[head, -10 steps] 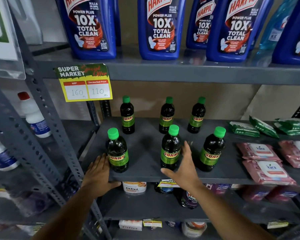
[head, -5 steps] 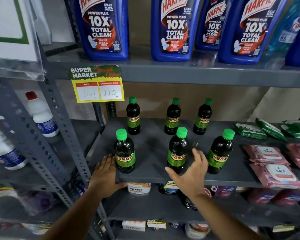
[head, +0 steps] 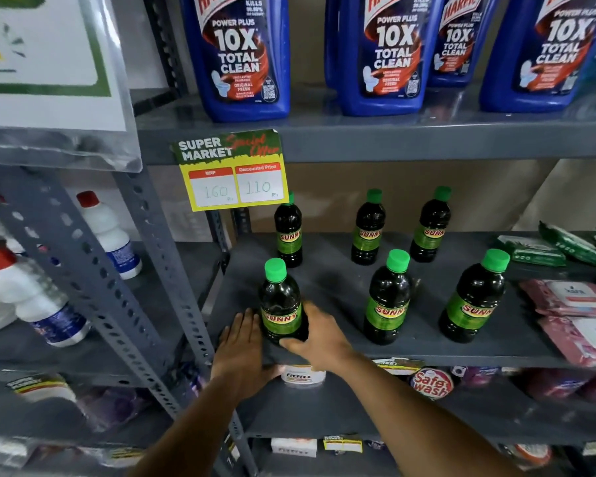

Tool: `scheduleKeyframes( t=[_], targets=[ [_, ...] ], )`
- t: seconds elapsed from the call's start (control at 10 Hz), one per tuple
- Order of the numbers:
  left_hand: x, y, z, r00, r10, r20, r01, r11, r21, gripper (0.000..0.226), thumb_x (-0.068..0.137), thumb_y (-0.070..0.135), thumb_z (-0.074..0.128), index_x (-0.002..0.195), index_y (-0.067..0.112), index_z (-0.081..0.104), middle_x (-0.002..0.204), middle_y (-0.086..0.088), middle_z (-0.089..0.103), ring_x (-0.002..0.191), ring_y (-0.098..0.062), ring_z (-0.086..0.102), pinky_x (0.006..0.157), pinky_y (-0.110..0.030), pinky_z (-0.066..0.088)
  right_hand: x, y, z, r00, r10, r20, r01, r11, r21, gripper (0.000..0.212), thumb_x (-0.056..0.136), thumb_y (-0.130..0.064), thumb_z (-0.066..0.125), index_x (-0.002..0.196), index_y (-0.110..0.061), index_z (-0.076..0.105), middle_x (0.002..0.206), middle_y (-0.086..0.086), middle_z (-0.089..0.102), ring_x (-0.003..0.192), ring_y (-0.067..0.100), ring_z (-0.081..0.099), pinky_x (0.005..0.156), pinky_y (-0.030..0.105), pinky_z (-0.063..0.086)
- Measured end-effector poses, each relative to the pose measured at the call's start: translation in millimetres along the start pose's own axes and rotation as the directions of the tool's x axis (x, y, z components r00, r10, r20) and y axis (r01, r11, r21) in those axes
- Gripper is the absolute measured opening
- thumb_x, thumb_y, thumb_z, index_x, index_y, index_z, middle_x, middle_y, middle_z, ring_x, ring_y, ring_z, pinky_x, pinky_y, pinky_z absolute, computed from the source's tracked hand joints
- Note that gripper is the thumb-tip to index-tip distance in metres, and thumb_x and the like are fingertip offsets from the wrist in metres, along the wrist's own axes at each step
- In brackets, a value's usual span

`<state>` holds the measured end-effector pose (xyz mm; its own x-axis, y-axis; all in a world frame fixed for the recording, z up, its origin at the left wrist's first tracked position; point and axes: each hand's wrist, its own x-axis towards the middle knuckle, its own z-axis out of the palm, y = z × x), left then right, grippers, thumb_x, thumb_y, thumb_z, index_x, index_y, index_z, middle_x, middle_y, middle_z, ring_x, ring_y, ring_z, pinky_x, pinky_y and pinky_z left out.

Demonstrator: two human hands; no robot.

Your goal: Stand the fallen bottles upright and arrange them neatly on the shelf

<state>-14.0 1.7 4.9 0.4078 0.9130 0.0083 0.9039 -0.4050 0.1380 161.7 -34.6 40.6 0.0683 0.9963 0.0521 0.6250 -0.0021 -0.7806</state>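
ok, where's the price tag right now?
Head view, upper left of centre: the price tag hangs off the upper shelf edge, below the leftmost blue bottle.

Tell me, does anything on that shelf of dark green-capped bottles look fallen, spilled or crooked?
Nothing stands out. All six Sunny bottles stand upright in two rows of three on the grey shelf, with no spill showing. Both hands, left hand and right hand, flank the front-left bottle. The price tag above hangs slightly tilted.
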Motion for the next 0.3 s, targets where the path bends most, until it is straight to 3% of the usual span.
scheduleKeyframes(
  t=[0.1, 0.2, 0.3],
  targets=[
    [1, 0, -4, 1.0, -0.002, 0.03, 0.002, 1.0, -0.01, 0.116, 0.075, 0.069, 0.056, 0.149, 0.009, -0.011, 0.161, -0.007, -0.011, 0.147, -0.024, -0.011, 0.117, -0.04, -0.003, 0, -2, 0, 1.0, 0.017, 0.014, -0.017, 1.0, 0.015, 0.068, 0.073, -0.028, 0.079, 0.132, -0.021, 0.046, 0.126, 0.002, 0.063, 0.116, 0.018, 0.058, 0.092, 0.025, 0.044],
    [-3, -3, -11, 0.999, -0.018, 0.048, 0.024, 0.992, -0.128, 0.131, 0.065, 0.077, 0.056, 0.146, 0.004, -0.016, 0.153, -0.009, -0.028, 0.143, -0.026, -0.023, 0.12, -0.044, -0.003, -8, -4, -1, 1.0, -0.028, 0.007, 0.028, 1.0, -0.006, 0.085, 0.069, -0.039, 0.08, 0.14, -0.024, 0.035, 0.137, 0.001, 0.052, 0.127, 0.017, 0.049, 0.099, 0.027, 0.04],
    [-19, -3, -5, 0.98, -0.023, -0.197, -0.011, 0.985, -0.173, 0.131, 0.063, 0.088, 0.041, 0.145, 0.003, -0.016, 0.151, -0.012, -0.028, 0.142, -0.027, -0.023, 0.12, -0.044, 0.002, -26, -4, -9, 0.994, -0.11, -0.023, 0.107, 0.987, -0.118, 0.099, 0.074, -0.05, 0.071, 0.151, -0.022, 0.015, 0.154, 0.006, 0.029, 0.141, 0.022, 0.03, 0.112, 0.033, 0.031]
  ],
)
